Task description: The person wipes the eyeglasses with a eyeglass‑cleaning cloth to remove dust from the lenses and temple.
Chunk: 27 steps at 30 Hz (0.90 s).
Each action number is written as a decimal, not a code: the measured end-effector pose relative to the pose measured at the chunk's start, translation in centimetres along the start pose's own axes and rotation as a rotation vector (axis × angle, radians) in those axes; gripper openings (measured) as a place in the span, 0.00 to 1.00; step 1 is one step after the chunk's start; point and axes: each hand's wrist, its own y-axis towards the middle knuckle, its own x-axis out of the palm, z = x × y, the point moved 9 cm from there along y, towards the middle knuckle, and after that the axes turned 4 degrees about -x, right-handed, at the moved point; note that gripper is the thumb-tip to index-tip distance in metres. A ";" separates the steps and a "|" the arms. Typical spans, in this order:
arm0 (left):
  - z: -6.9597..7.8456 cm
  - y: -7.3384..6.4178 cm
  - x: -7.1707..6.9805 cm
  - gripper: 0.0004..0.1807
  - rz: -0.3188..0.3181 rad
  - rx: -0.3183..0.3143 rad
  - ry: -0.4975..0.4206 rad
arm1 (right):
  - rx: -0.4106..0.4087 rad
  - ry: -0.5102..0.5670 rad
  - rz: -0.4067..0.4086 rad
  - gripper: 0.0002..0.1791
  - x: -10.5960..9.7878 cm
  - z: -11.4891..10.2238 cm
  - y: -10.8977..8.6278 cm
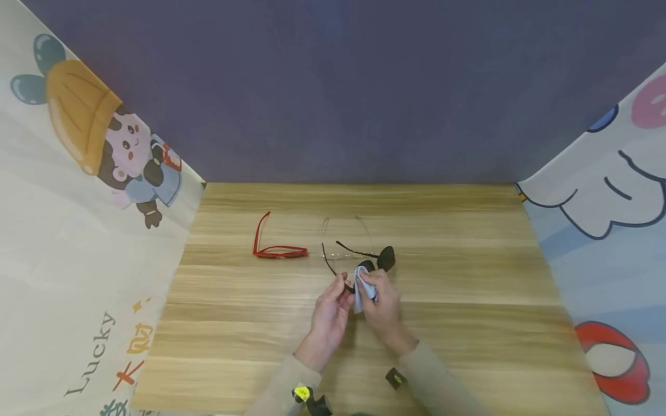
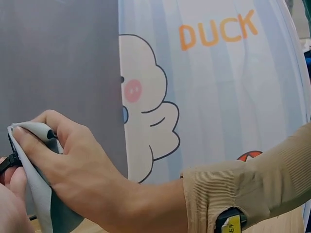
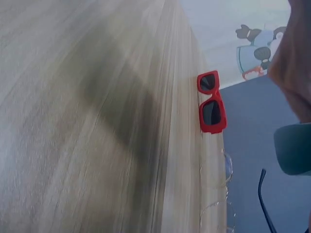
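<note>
A pair of black sunglasses [image 1: 386, 258] is held up over the wooden table, its temples pointing away from the person. My left hand [image 1: 329, 312] grips it near the hinge on the left side. With thumb and fingers my right hand [image 1: 384, 306] pinches a light blue cloth [image 1: 359, 303] folded over one dark lens, mostly covering that lens. The other lens sticks out uncovered beyond the right fingers. In the left wrist view the cloth [image 2: 41, 194] hangs down below the right thumb. A black temple [image 3: 265, 204] shows low in the right wrist view.
Red sunglasses [image 1: 281, 253] lie on the table [image 1: 234, 323] to the left, one temple stretched toward the back. Thin wire-framed glasses [image 1: 325, 226] rest behind the hands, partly overlapped by the black pair. Printed cloth walls [image 1: 104, 242] border both sides; a dark panel [image 1: 333, 92] stands behind.
</note>
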 end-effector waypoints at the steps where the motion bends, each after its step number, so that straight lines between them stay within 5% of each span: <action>1: 0.0 0.0 0.0 0.08 -0.002 0.002 0.000 | 0.015 -0.004 -0.003 0.11 -0.1 0.3 0.0; 11: 0.1 0.2 0.2 0.07 -0.023 0.022 -0.003 | 0.250 -0.043 0.031 0.11 -1.2 3.8 -0.7; 19: 0.1 0.3 -0.1 0.14 0.007 0.011 0.006 | 0.092 -0.023 -0.011 0.05 0.1 0.7 -0.3; 23: 0.0 0.1 -0.4 0.18 0.026 -0.003 0.008 | -0.003 -0.021 -0.009 0.14 0.4 -0.8 -0.2; 27: 0.0 0.0 -0.2 0.11 0.013 -0.005 -0.001 | 0.043 -0.007 -0.017 0.08 0.1 0.0 -0.3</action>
